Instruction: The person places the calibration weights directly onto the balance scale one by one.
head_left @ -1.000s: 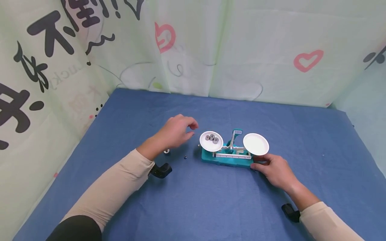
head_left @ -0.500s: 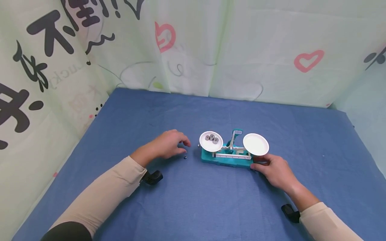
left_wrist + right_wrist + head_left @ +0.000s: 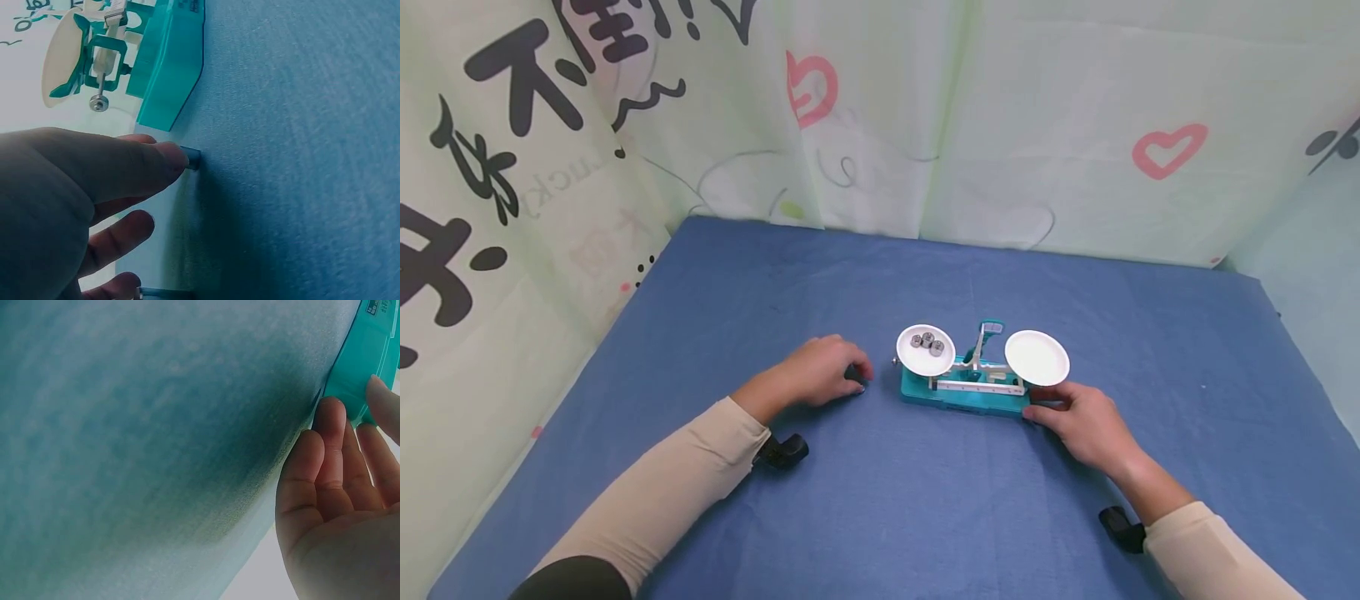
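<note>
On the blue cloth stands a teal balance scale (image 3: 962, 400) with two white pans. Several small metal weights (image 3: 927, 341) sit in its left pan (image 3: 917, 367); the right pan (image 3: 1037, 358) holds nothing. Left of the scale, my left hand (image 3: 816, 371) pinches a small metal weight (image 3: 193, 158) between thumb and forefinger, low over the cloth. Its other fingers are loosely bent. My right hand (image 3: 1086, 425) holds the scale's right end, with thumb (image 3: 381, 403) and fingertips against the teal base (image 3: 356, 381).
Another metal piece (image 3: 165, 294) shows under the little finger at the bottom of the left wrist view; the hand hides it in the head view. A printed pale curtain (image 3: 1037, 150) hangs behind the table and along its left side. Each wrist wears a black camera mount (image 3: 784, 452).
My left hand has come down and toward me from beside the left pan, and its thumb and forefinger have closed on the small weight. My right hand and the scale have stayed in place.
</note>
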